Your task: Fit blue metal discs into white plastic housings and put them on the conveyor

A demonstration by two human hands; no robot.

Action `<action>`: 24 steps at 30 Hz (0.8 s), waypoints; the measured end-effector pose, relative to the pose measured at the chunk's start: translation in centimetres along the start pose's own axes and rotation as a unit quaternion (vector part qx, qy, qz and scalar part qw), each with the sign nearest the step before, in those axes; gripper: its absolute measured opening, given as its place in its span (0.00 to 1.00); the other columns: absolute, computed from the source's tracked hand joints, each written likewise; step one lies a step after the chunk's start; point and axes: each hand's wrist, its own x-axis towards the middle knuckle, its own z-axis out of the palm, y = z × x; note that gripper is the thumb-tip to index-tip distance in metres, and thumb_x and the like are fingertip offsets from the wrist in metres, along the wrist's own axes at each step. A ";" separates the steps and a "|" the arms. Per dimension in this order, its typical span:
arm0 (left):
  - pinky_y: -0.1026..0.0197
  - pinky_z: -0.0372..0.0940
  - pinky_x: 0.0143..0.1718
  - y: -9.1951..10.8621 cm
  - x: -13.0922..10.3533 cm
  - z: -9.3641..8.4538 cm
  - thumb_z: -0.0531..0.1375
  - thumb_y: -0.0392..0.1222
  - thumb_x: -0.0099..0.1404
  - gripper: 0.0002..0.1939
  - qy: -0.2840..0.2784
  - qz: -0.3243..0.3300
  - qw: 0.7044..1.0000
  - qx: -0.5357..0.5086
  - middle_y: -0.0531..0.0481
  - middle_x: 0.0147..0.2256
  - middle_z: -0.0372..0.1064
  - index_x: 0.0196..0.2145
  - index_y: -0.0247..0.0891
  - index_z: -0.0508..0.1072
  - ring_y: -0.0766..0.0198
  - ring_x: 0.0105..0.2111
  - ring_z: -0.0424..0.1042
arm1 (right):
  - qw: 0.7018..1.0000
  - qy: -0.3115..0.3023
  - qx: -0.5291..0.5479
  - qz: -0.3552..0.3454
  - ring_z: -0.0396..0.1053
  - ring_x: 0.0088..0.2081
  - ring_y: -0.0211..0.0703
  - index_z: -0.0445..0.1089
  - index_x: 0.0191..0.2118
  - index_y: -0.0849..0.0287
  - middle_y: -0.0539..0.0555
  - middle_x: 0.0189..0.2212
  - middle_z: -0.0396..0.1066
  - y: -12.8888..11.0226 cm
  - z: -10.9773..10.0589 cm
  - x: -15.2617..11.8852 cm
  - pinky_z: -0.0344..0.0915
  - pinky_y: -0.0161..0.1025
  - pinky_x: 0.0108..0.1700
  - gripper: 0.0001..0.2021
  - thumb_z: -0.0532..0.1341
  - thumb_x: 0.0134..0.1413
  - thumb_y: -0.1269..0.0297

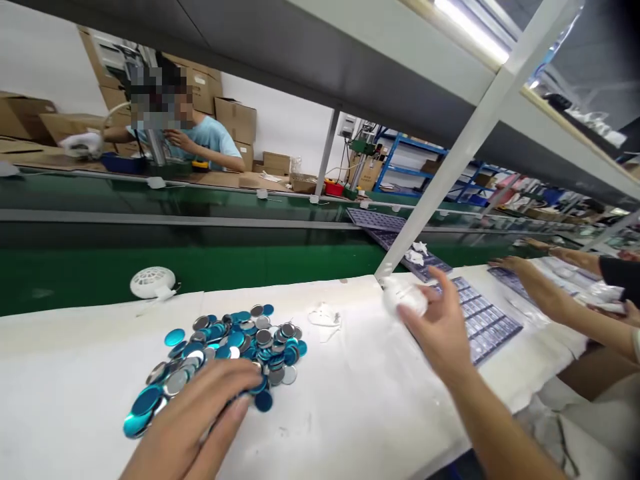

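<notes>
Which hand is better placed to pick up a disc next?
Probably the left hand: its fingers are at the pile of discs. The right hand is farther from them and holds a white round object.

Bare Hands and an Uncovered Forearm

The left hand [200,407] is ungloved, its back smooth and broad, with slender fingers [213,383] narrowing toward rounded tips and a sturdier thumb [220,433]. The lower edge of the view crops it near the wrist. The right hand [445,330] is likewise bare, with slim fingers, their finer detail softened by blur. Its wrist [463,380] is plain and narrow, widening gradually into a smooth, bare forearm [500,430] that runs out of view.
</notes>
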 end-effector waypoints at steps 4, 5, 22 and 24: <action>0.49 0.75 0.38 4.2 2.6 1.0 0.51 0.57 0.71 0.22 -0.128 -0.184 0.841 -0.493 0.43 0.44 0.77 0.50 0.44 0.76 0.52 0.37 0.76 | 0.938 -0.214 0.215 -0.169 0.73 0.49 0.53 0.40 0.69 0.48 0.60 0.54 0.65 -6.7 8.8 -8.0 0.73 0.48 0.48 0.48 0.68 0.50 0.53; 0.52 0.75 0.34 4.7 3.1 0.8 0.51 0.55 0.72 0.21 -0.120 -0.193 0.793 -0.566 0.43 0.42 0.77 0.50 0.42 0.76 0.55 0.34 0.76 | 0.932 -0.233 0.210 -0.180 0.72 0.51 0.53 0.42 0.69 0.48 0.59 0.54 0.65 -8.1 10.5 -8.8 0.72 0.49 0.50 0.47 0.69 0.49 0.53; 0.70 0.55 0.13 1.1 4.5 -4.2 0.43 0.53 0.74 0.23 0.129 -0.202 0.785 -0.572 0.42 0.31 0.74 0.45 0.34 0.70 0.70 0.16 0.62 | 0.637 -0.519 -0.325 -0.469 0.72 0.27 0.47 0.69 0.43 0.57 0.51 0.32 0.77 -8.7 15.0 -12.2 0.48 0.39 0.22 0.08 0.59 0.57 0.70; 0.72 0.52 0.12 1.2 4.2 -3.8 0.46 0.54 0.73 0.23 0.116 -0.208 0.790 -0.565 0.43 0.30 0.74 0.47 0.34 0.70 0.72 0.15 0.60 | 0.641 -0.520 -0.313 -0.469 0.72 0.28 0.47 0.68 0.41 0.58 0.53 0.33 0.77 -8.4 15.0 -12.3 0.51 0.39 0.24 0.06 0.61 0.58 0.68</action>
